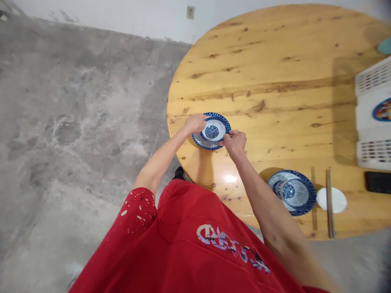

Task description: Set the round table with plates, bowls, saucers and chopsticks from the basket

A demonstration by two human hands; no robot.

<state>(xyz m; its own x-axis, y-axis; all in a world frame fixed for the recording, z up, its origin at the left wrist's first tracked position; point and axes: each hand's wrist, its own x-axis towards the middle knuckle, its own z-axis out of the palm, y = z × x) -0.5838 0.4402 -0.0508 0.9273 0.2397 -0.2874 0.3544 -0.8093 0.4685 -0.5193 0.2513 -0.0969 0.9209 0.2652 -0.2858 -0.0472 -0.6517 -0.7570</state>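
A round pale wooden table (275, 73) stood on a grey concrete floor (76, 122). Near its front edge lay a second blue-and-white patterned plate with a bowl in it (292, 192), just beside a small white saucer (336, 200) crossed by a pair of dark chopsticks (329, 203). A white slatted plastic basket (373, 114) sat at the far right. Nothing lay between the hands and their dish. The blue-and-white patterned plate carrying a small matching bowl (211, 131) sat by the table's left edge; the left hand (194, 123) gripped its left rim, the right hand (233, 142) pinched its right rim, fingers curled close
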